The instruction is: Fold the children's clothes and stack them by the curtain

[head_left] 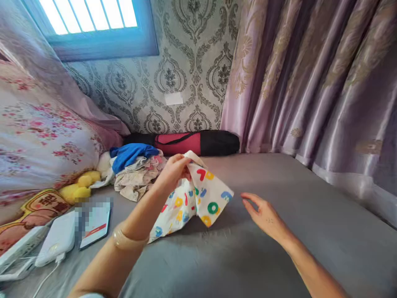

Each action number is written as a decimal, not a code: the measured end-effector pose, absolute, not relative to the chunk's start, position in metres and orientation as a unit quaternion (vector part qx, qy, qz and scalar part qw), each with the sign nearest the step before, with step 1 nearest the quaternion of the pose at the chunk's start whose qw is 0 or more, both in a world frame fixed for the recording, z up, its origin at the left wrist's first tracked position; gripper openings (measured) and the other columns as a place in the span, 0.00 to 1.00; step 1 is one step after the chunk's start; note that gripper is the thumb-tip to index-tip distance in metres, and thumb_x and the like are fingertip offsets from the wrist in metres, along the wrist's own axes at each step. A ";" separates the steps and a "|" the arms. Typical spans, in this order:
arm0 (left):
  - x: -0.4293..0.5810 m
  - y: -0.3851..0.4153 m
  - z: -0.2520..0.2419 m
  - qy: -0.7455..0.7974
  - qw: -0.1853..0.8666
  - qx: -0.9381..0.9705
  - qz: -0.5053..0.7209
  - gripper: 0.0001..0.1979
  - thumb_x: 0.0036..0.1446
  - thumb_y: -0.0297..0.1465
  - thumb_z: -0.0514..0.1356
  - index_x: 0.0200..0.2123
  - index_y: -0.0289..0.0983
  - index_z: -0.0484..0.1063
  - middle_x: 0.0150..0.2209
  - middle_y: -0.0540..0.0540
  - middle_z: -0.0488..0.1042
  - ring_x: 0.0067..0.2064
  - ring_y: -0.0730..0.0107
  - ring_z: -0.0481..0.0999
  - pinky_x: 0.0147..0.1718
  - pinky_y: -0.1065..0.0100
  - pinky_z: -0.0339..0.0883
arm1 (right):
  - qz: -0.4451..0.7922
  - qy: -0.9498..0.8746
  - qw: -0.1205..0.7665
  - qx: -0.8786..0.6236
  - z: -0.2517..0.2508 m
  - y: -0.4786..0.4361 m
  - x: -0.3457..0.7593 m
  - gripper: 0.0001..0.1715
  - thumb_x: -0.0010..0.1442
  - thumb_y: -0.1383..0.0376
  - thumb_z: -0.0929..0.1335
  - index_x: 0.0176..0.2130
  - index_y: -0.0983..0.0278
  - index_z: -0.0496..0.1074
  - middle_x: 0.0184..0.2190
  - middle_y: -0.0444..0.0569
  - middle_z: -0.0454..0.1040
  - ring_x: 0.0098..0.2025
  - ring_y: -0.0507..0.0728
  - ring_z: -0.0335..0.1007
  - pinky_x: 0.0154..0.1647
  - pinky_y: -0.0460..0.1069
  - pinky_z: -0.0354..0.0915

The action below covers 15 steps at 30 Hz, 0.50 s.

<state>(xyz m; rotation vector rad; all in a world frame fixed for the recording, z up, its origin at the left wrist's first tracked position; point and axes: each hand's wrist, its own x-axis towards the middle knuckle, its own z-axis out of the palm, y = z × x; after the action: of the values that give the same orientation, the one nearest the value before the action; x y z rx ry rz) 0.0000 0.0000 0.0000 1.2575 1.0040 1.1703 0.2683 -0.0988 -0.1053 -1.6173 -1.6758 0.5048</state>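
Note:
My left hand (174,170) pinches the top band of a small white garment (201,198), which looks like a child's pants with a print of red, yellow, green and blue shapes. Held up by that band, the cloth hangs with its lower left part reaching down to the grey sheet, partly behind my left forearm. A pale bangle circles my left wrist. To the right of the garment, apart from it, my right hand (262,213) is empty, thumb and fingers slightly spread.
A pile of folded clothes (136,178) with a blue piece (133,155) on top lies beyond my left forearm. A red and black bag (186,142) rests along the wall. At left are a phone (97,223), a white power bank (58,238) with a cable, and yellow plush (76,192). Curtains (294,82) hang at right.

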 end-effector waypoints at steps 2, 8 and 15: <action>0.015 -0.016 -0.025 0.451 0.563 0.506 0.473 0.07 0.51 0.33 0.59 0.28 0.38 0.61 0.18 0.52 0.68 0.15 0.74 0.67 0.13 0.74 0.61 | 0.195 -0.633 0.397 -0.635 -0.091 -0.103 0.260 0.23 0.63 0.54 0.61 0.46 0.64 0.75 0.47 0.53 0.78 0.49 0.61 0.73 0.47 0.53 0.67; 0.051 -0.067 -0.070 0.441 0.612 0.485 0.442 0.10 0.57 0.38 0.54 0.37 0.38 0.65 0.23 0.50 0.72 0.22 0.70 0.73 0.22 0.69 0.69 | 0.256 -0.677 0.401 -0.562 -0.073 -0.114 0.230 0.24 0.68 0.51 0.58 0.45 0.61 0.75 0.46 0.49 0.77 0.50 0.57 0.71 0.48 0.49 0.65; 0.024 -0.096 -0.066 0.296 0.574 0.755 0.115 0.14 0.56 0.42 0.59 0.37 0.37 0.70 0.32 0.47 0.75 0.34 0.70 0.74 0.32 0.71 0.69 | 0.312 -0.733 0.266 -0.543 -0.084 -0.124 0.220 0.21 0.61 0.50 0.66 0.44 0.62 0.73 0.33 0.47 0.78 0.33 0.56 0.72 0.36 0.48 0.65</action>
<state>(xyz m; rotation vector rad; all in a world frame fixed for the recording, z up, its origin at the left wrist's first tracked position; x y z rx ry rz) 0.0238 -0.0958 -0.0661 1.7695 0.6944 0.2698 0.2197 -0.1245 -0.0839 -1.4657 -1.9798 0.8411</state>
